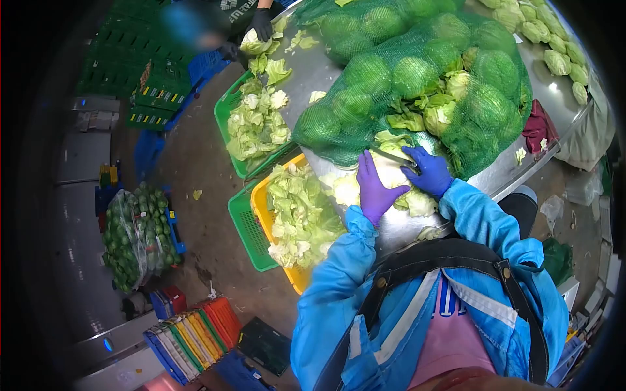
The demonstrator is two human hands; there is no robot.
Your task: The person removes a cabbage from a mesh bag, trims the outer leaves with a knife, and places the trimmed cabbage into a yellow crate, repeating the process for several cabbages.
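Observation:
A pale, trimmed cabbage point(390, 173) lies on the metal table in front of me. My left hand point(376, 190), in a purple glove, grips its near left side with the thumb stretched across. My right hand point(430, 172), in a blue glove, is closed at the right end of a knife point(389, 156), whose dark narrow blade lies across the top of the cabbage. The knife's handle is mostly hidden by that hand. Just beyond, a green mesh sack point(352, 104) full of cabbages lies with its opening towards me, several leafy heads point(438, 116) showing there.
Loose leaves fill a yellow crate point(259, 207) and a green crate point(225, 107) along the table's left edge. A co-worker's black-gloved hand point(261, 25) is at the far left corner. Trimmed cabbages point(557, 62) line the far right. A maroon cloth point(538, 125) lies near the right edge.

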